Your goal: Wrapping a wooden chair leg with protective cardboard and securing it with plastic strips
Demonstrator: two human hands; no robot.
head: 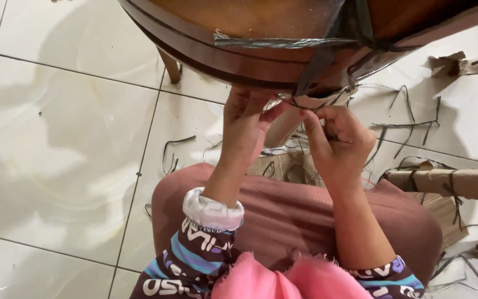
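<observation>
— What's closest? 
— A frayed pink cloth (283,279) over brown-clad knees.

— And the hands? 
— Both pinch a thin dark strap (297,104) at the rim of the round wooden surface (239,50). The left hand (244,124) is clenched on it; the right hand (341,141) nips it between fingertips.

— Risks? 
— The glossy strap looks slippery and taut; it could snap back or cut fingers. Cut straps (405,119) and ribbed cardboard (455,182) litter the smooth tile floor (56,138).

Head view, steeply downward, seemingly close
</observation>
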